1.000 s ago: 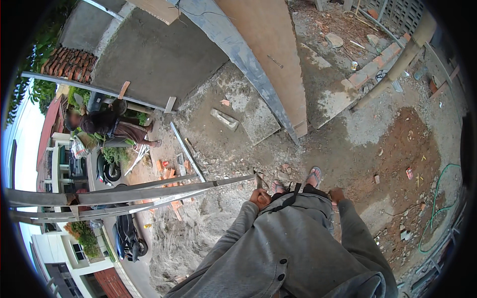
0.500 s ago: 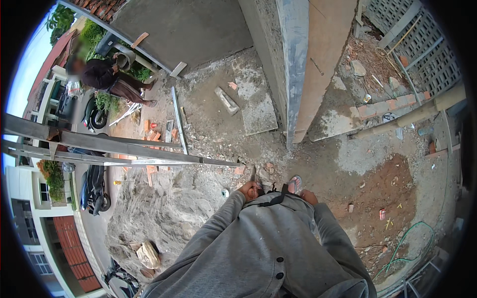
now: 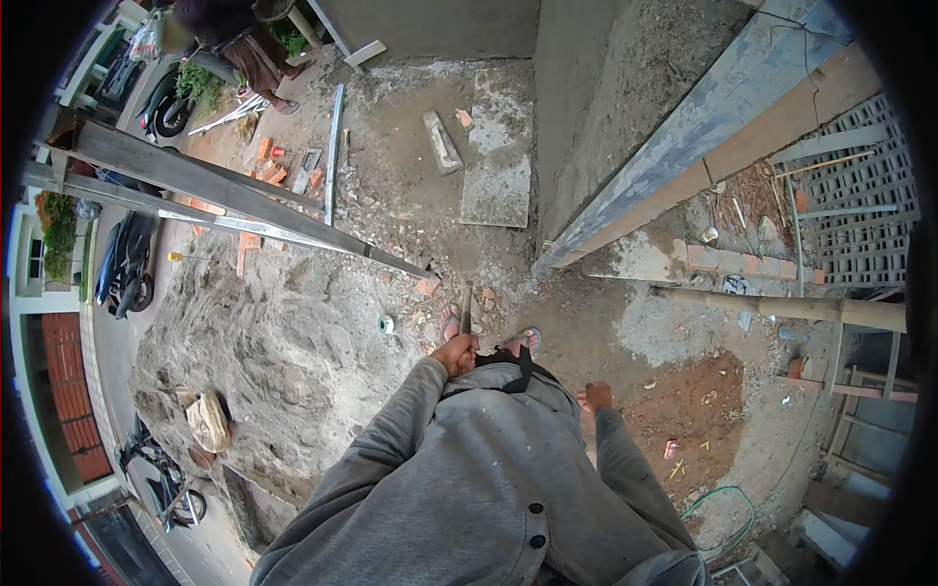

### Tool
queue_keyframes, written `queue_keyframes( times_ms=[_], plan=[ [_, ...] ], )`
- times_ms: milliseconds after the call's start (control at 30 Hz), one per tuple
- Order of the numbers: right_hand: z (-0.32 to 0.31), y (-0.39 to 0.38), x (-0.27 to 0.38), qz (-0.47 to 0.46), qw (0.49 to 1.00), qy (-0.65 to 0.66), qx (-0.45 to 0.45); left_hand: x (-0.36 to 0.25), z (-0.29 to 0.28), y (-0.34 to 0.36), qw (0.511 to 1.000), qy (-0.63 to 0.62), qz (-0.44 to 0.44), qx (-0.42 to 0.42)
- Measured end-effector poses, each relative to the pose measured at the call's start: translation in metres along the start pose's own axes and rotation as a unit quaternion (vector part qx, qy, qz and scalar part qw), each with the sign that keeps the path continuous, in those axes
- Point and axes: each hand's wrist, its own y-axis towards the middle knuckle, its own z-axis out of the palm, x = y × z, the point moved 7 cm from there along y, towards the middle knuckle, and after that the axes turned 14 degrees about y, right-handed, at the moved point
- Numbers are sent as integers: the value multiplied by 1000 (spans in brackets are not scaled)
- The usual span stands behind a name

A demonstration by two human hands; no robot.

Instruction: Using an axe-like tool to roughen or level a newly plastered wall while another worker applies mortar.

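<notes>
My left hand (image 3: 454,355) is in front of my waist, its fingers wrapped round a grey-brown, stick-like handle (image 3: 467,314). The handle points away from me over the rubble. Its lower end is hidden by my hand and clothing, so the kind of tool cannot be told. Lower at my right side hangs my right hand (image 3: 597,396), beside my grey shirt (image 3: 489,459). Its fingers are too small and partly hidden to read, and nothing clear shows in it. My sandalled feet (image 3: 526,338) stand on the ground just beyond my hands.
A large sand pile (image 3: 264,332) lies left, with a sack (image 3: 208,421) on it. A long wooden beam (image 3: 244,200) slants in from the left. Ahead are a concrete slab (image 3: 496,156) and a wall post (image 3: 664,156). A person (image 3: 244,49) stands far left. A green hose (image 3: 728,491) curls at right.
The view has shifted, bringing the sand pile, beam and slab to new places in the picture. My left hand's held handle shows more clearly. My right hand sits farther out from my body.
</notes>
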Motion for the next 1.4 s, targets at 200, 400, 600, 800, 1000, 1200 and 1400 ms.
queue_keyframes(
  times_ms=[200, 400, 600, 800, 1000, 1200, 1400],
  plan=[
    [48, -10, 71, -17, 995, -86, 42, -23, 22, -30, 998, 33, -17, -55],
    [173, -61, 150, 7, 982, -12, 188, -67, 65, -66, 999, 36, 36, 8],
    [264, -114, 233, -21, 949, 151, 276, -86, 105, -91, 977, 165, 137, -20],
    [243, -160, 247, -56, 972, 189, 125, -99, 116, -118, 884, 405, 231, 43],
    [194, -257, 338, -354, 933, -68, 10, -97, 112, -101, 818, 454, 324, 140],
    [194, -326, 415, -633, 752, -161, -85, -67, -14, -50, 864, 418, 268, -84],
    [126, -163, 314, -286, 929, -184, -147, -35, -129, -62, 910, 266, 239, -211]
  ],
)
